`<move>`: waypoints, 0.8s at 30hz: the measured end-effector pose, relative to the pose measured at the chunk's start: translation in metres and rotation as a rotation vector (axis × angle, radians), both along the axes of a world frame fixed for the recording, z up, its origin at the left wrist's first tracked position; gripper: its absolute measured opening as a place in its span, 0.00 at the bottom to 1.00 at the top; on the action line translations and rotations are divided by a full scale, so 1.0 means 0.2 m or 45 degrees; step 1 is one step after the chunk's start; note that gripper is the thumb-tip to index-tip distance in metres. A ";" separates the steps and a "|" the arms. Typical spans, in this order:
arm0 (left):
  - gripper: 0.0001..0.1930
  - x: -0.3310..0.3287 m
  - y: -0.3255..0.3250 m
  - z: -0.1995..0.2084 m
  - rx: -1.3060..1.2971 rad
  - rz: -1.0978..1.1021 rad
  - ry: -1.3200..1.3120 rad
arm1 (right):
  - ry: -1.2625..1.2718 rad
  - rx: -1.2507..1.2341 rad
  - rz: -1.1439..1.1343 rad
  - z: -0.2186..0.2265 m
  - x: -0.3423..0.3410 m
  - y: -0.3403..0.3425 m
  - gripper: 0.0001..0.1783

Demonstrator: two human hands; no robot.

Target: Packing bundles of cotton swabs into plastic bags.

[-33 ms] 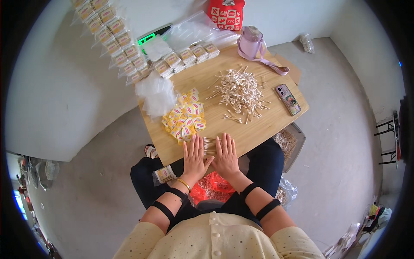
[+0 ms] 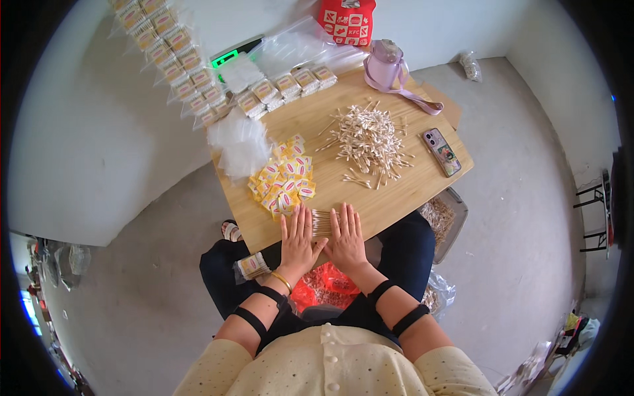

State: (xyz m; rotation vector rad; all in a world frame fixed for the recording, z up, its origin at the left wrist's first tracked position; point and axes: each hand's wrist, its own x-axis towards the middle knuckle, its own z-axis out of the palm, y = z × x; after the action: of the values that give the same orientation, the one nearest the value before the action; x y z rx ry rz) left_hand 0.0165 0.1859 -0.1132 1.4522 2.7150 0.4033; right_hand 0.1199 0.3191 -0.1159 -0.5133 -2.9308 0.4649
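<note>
Fully extended and closed around nothing, the left hand (image 2: 299, 248) and right hand (image 2: 346, 247) flank a row of cotton swabs (image 2: 321, 223).

Cream dotted top (image 2: 290, 360), pale buttons (image 2: 332, 360), short sleeves (image 2: 221, 366), black arm straps (image 2: 250, 323), gold bangle (image 2: 282, 283), dark trousers (image 2: 411, 245)

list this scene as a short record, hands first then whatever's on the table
left hand: open, palm down, left of the aligned swabs
right hand: open, palm down, right of them
between hands: aligned swabs, lying side by side
table left: yellow-and-white cards, clear bags
table middle: loose swab pile
table right: phone
far edge: lilac bottle with strap
</note>
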 end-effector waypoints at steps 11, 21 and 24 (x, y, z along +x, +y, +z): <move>0.43 -0.03 0.01 0.02 -0.018 -0.091 -0.044 | -0.052 0.093 0.009 0.00 -0.01 0.00 0.47; 0.34 -0.03 -0.13 0.13 0.196 -0.015 -0.123 | 0.190 -0.330 -0.016 0.11 -0.07 0.14 0.20; 0.33 0.02 -0.12 0.08 0.068 -0.146 -0.084 | 0.348 -0.190 0.095 0.14 -0.15 0.15 0.09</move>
State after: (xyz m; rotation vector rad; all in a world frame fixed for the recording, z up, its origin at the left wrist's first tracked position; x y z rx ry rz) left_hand 0.0206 0.1624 -0.0972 1.5694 2.5738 0.5123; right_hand 0.0909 0.3486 -0.0873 -0.3275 -2.6729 0.7065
